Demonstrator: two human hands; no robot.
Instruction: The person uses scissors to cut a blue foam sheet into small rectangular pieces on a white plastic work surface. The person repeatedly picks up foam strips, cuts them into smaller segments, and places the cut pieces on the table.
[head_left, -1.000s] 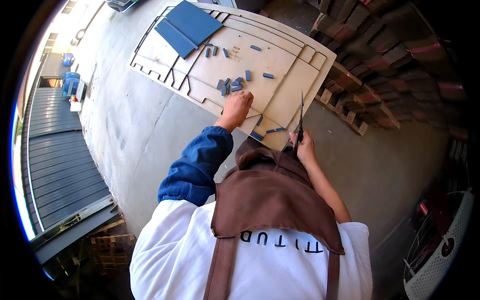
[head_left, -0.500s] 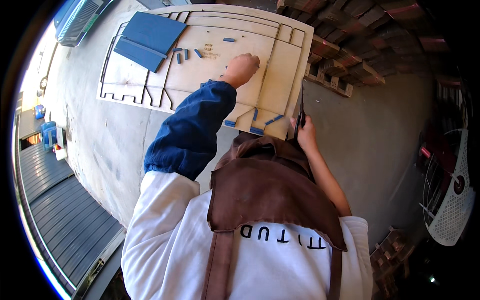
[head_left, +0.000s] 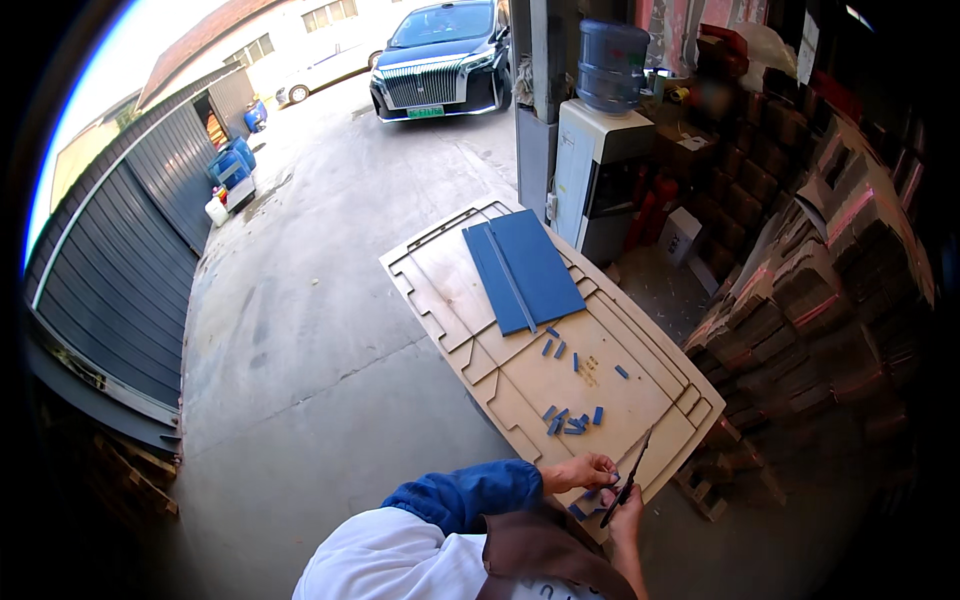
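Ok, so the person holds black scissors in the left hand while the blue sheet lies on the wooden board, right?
Not quite: the head view shows the black scissors in the right hand. The blue sheet does lie on the wooden board.

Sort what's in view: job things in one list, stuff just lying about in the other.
Seemingly part of the job:
- scissors, in the right hand
- blue bits, scattered on the board
- blue sheet, also on it

Apparently just about:
- car
- water cooler
- cardboard stacks
- blue drums
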